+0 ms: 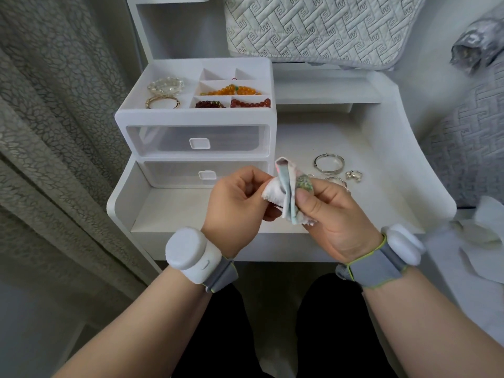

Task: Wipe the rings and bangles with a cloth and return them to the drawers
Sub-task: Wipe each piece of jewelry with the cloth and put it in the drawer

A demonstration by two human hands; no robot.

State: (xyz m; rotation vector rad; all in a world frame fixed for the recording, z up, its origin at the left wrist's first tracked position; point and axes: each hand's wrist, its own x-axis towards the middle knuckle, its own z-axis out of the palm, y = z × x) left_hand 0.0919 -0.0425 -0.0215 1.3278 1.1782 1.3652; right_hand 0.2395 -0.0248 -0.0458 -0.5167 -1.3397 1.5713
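Observation:
A small patterned cloth (286, 192) is bunched between both hands above the white desk. My right hand (330, 214) pinches it with thumb and fingers. My left hand (234, 197) grips its left edge; whatever piece lies inside the folds is hidden. On the desk behind my right hand lie a silver bangle (328, 162), a second bangle (336, 181) partly covered by my fingers, and small silver rings (353, 175). The white drawer unit (196, 115) stands at the left, both clear drawers closed, its top tray holding bead bracelets (231, 91) and a gold bangle (162, 102).
The white desk (381, 186) has raised side walls and a shelf at the back. A patterned curtain (54, 132) hangs at the left. Quilted bedding (313, 28) lies behind and to the right. Crumpled white paper (480, 236) sits at the right edge.

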